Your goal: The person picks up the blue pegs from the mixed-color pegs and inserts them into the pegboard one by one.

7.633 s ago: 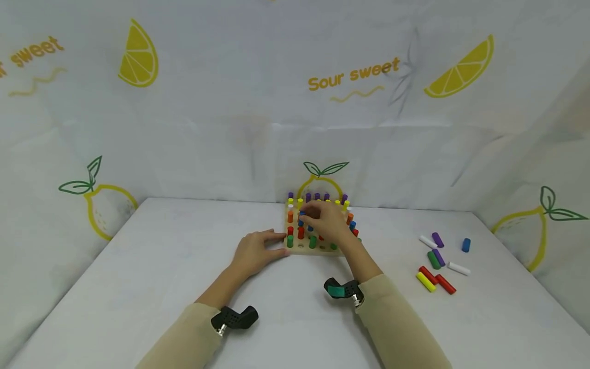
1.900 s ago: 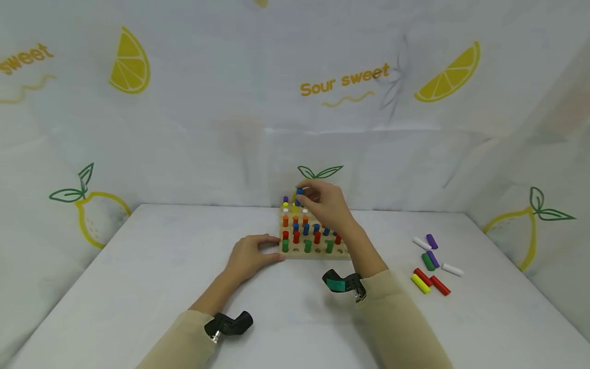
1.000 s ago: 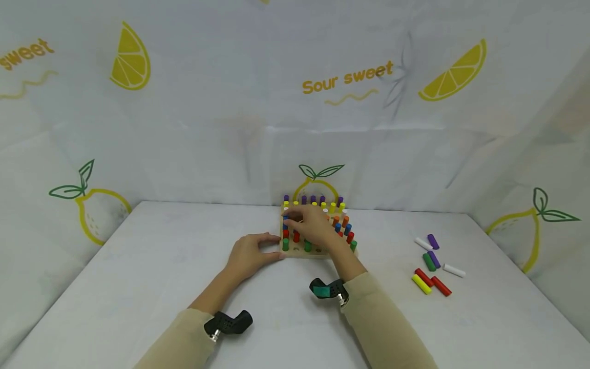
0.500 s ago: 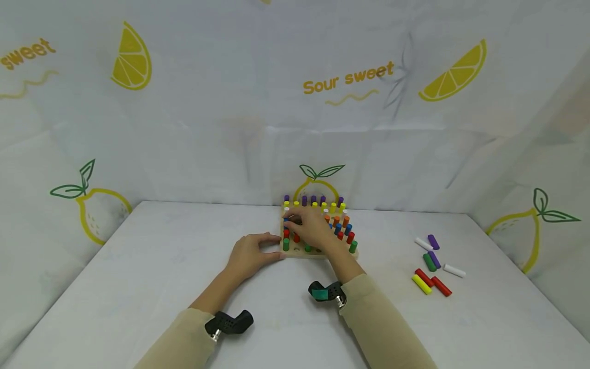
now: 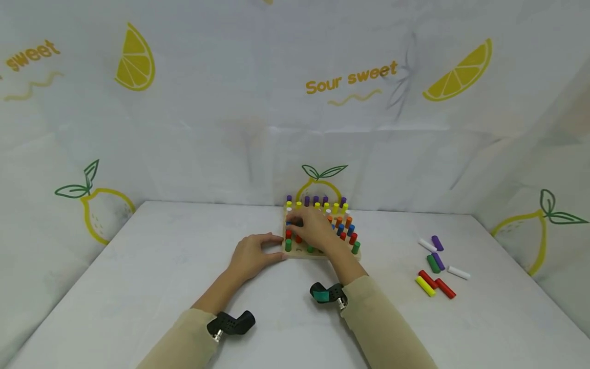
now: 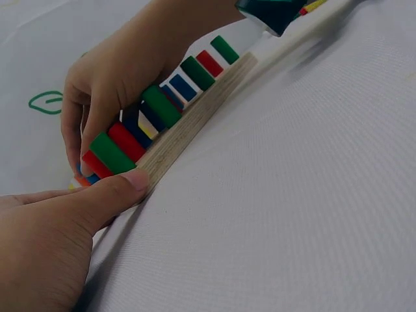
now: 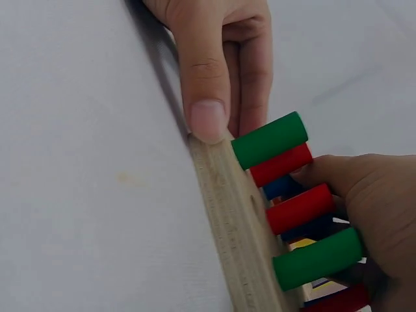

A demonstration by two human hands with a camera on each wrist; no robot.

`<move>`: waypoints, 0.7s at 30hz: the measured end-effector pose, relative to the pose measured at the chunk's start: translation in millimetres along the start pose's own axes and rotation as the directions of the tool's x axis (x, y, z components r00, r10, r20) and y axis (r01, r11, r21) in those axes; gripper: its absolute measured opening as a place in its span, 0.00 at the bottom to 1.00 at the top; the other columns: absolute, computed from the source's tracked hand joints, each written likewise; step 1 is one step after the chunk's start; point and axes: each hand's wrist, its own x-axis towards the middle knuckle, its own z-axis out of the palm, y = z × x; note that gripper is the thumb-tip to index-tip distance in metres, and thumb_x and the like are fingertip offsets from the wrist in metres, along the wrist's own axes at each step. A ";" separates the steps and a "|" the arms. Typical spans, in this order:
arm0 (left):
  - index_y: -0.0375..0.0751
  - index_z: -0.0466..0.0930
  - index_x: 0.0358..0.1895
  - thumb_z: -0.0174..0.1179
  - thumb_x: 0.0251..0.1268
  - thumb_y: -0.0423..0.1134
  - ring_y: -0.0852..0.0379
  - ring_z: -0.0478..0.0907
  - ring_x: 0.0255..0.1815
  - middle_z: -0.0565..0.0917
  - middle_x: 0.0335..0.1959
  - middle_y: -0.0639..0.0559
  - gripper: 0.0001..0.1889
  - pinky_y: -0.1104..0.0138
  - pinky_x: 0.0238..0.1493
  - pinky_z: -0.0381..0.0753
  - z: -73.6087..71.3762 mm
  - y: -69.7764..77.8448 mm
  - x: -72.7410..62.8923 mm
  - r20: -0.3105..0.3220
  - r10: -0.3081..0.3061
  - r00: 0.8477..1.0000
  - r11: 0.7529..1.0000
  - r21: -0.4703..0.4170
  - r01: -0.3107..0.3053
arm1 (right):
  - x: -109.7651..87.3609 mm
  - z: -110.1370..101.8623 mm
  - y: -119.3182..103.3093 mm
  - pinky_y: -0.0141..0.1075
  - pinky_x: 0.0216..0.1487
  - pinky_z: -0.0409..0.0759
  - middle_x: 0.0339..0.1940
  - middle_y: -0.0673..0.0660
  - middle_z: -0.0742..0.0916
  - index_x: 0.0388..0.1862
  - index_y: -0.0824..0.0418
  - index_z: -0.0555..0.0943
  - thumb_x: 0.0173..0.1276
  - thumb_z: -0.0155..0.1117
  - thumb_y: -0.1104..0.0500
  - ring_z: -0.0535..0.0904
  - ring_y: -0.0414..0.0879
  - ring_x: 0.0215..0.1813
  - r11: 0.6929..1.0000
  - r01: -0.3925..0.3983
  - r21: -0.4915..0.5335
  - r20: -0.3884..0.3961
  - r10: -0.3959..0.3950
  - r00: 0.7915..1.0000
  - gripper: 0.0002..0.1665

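A wooden pegboard carries rows of purple, yellow, white, orange, blue, red and green pegs; some front-row holes are bare. With thumb and fingers my left hand holds the board's near left corner; its thumb lies against the front edge in the left wrist view. My right hand reaches over the board and pinches a blue peg at the left end of the blue row. That peg stands low, behind a red peg and a green peg. The hand hides several pegs in the middle.
Loose pegs lie on the white table at the right: a yellow peg, two red ones, a green peg, two white ones and two purple ones. A lemon-print cloth hangs behind the table. Both wrists wear black camera mounts.
The blue peg that lay loose at the right is gone from there. My right hand, which held a blue peg raised, has lowered it into the blue row's left end. The left hand stays.
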 end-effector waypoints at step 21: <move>0.52 0.87 0.55 0.74 0.57 0.51 0.47 0.78 0.69 0.87 0.59 0.50 0.22 0.47 0.71 0.74 0.1 -0.5 -1.7 0.020 0.021 1.000 0.999 -0.039 -0.021 | -18.7 -44.2 5.5 0.48 0.55 0.86 0.51 0.53 0.90 0.57 0.56 0.85 0.76 0.61 0.48 0.85 0.51 0.55 0.999 -0.041 0.017 0.012 0.040 0.999 0.19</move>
